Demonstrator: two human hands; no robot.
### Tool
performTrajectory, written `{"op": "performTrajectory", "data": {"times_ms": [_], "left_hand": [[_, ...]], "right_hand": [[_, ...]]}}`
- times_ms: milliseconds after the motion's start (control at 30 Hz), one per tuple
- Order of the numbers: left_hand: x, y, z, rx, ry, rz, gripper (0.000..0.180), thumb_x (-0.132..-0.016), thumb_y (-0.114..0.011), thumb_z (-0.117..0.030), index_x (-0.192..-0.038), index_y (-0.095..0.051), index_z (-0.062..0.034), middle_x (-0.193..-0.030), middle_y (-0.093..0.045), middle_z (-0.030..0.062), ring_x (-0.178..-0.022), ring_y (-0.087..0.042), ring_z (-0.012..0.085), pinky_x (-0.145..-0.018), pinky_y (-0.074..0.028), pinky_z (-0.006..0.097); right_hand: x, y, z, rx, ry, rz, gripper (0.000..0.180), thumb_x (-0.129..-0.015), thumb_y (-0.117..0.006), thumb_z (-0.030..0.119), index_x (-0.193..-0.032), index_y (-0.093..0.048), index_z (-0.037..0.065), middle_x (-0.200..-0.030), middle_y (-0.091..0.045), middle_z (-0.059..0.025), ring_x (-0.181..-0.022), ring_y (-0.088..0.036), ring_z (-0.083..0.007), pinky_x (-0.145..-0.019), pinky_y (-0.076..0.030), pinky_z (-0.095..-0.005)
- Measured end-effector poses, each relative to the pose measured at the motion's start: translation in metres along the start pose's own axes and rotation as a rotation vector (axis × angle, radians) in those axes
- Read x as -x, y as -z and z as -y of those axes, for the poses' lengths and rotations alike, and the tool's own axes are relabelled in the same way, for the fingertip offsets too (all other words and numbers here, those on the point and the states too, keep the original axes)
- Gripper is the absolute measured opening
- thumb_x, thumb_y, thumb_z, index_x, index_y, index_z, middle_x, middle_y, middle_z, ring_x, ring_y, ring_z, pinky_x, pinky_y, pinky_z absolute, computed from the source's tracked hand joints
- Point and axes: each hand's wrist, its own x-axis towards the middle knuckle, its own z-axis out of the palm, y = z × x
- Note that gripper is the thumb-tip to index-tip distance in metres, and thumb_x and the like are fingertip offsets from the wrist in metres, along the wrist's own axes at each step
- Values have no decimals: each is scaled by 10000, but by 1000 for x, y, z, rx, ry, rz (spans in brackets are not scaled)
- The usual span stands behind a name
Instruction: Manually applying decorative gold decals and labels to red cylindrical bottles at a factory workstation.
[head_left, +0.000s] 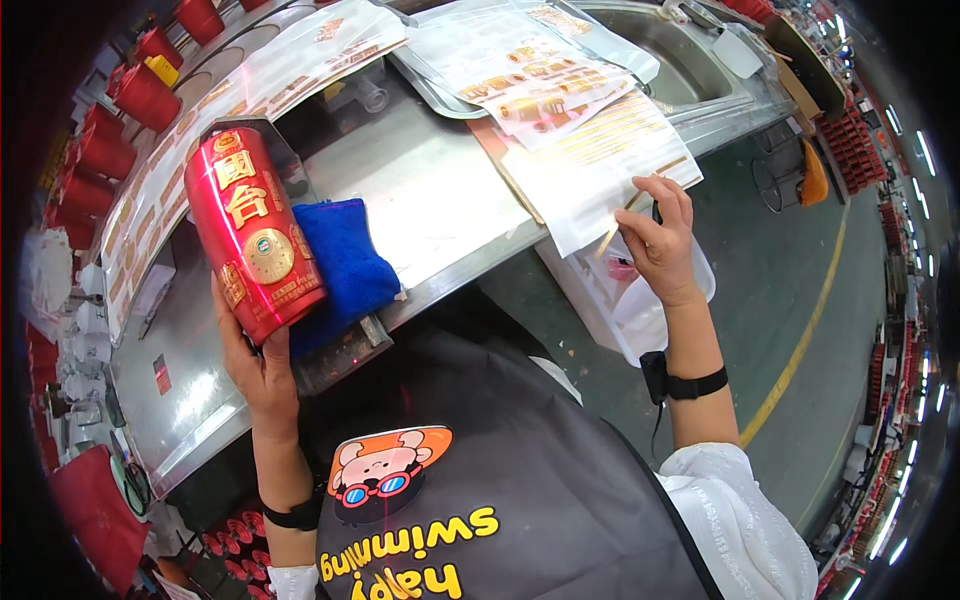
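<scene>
A glossy red bottle (222,215) with gold lettering and a round gold emblem leans over the metal table at the left. Around its lower end, my left hand (262,375) is closed and supports it. A folded blue cloth (345,262) lies right beside the bottle. Out to the right, my right hand (665,250) pinches a thin pale-gold strip (607,240) between thumb and fingertips. That hand is above the edge of a white sheet with gold strips (610,160) and a white plastic bin (590,295).
Printed decal sheets (545,90) lie on a metal tray at the back, next to a steel sink (690,60). More printed sheets (310,50) cover the far left. Red containers (145,95) stand beyond them. The table's front edge (460,270) runs before me.
</scene>
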Motion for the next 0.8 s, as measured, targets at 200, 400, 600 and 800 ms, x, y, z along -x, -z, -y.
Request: {"op": "performTrajectory", "data": {"times_ms": [200,400,600,800], "left_hand": [[-1,-2,2,33,10,-1,795,-919,-616,-406,-1470,-254,39,-1447,-397,173,-1254,-457,220,-1030,-370,337],[-1,20,-8,-312,-25,68,869,-834,-688,-454,-1439,-305,38,-1365,-470,225,-1259,-468,348,-1110,-233,514],[-15,14,-38,-623,-219,45,898,-758,-732,-475,-1395,-370,44,-1307,-507,220,-1250,-453,370,-1112,-162,590],[-14,28,-57,-488,-188,6,826,-793,-663,-557,-1365,-431,-8,-1263,-511,235,-1254,-406,419,-1104,-153,586]], "right_hand": [[-4,9,1,-53,-1,-14,210,-645,-723,1,-821,-659,97,-1182,-584,-96,-1167,-491,-341,-951,-395,-436],[-37,23,35,-73,47,-40,192,-657,-679,-50,-813,-647,58,-1185,-580,-123,-1176,-478,-368,-971,-389,-447],[-83,13,105,-219,81,-79,160,-671,-667,-49,-798,-614,32,-1204,-555,-158,-1190,-464,-390,-990,-371,-471],[-135,-12,189,-390,282,-117,160,-644,-691,-32,-774,-617,21,-1193,-554,-160,-1148,-472,-387,-950,-370,-465]]}}
